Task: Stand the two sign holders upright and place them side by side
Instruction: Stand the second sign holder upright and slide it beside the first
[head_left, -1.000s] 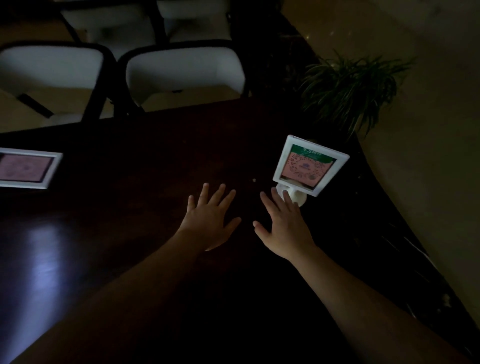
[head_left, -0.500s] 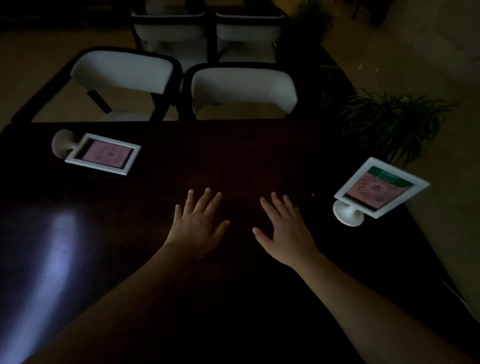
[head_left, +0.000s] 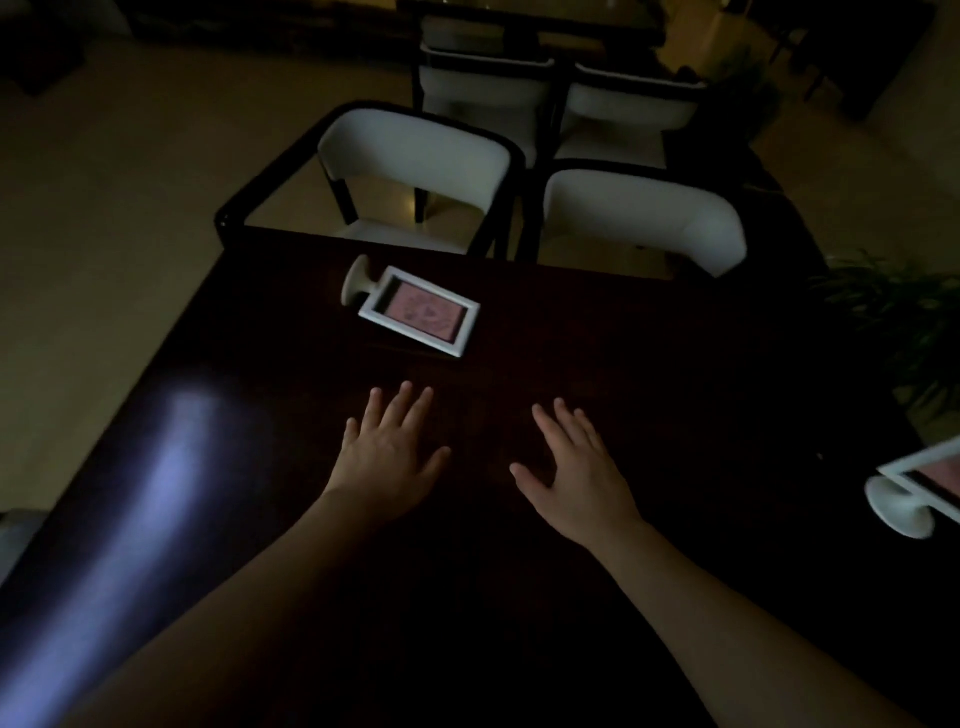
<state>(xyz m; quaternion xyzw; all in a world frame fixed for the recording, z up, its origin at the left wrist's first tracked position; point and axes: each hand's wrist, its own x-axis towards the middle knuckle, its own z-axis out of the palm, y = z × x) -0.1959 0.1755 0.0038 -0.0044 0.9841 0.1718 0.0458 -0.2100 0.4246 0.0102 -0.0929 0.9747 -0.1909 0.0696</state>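
One white-framed sign holder (head_left: 422, 310) with a pink card lies flat on the dark table (head_left: 649, 364) near its far edge, its round foot pointing left. A second sign holder (head_left: 914, 493) stands upright on its round foot at the right edge of the view, partly cut off. My left hand (head_left: 387, 457) hovers over or rests on the table, fingers spread, holding nothing, a short way nearer than the lying holder. My right hand (head_left: 576, 478) is likewise spread and empty, well left of the standing holder.
Two white chairs with dark frames (head_left: 415, 161) (head_left: 644, 218) stand at the table's far side, more chairs behind them. A potted plant (head_left: 904, 327) sits off the table's right side. A pale light reflection (head_left: 171, 467) lies on the table's left.
The view has swung left: the lying holder now sits near the centre and the standing holder has slid to the right edge. My right hand has left the standing holder's foot.
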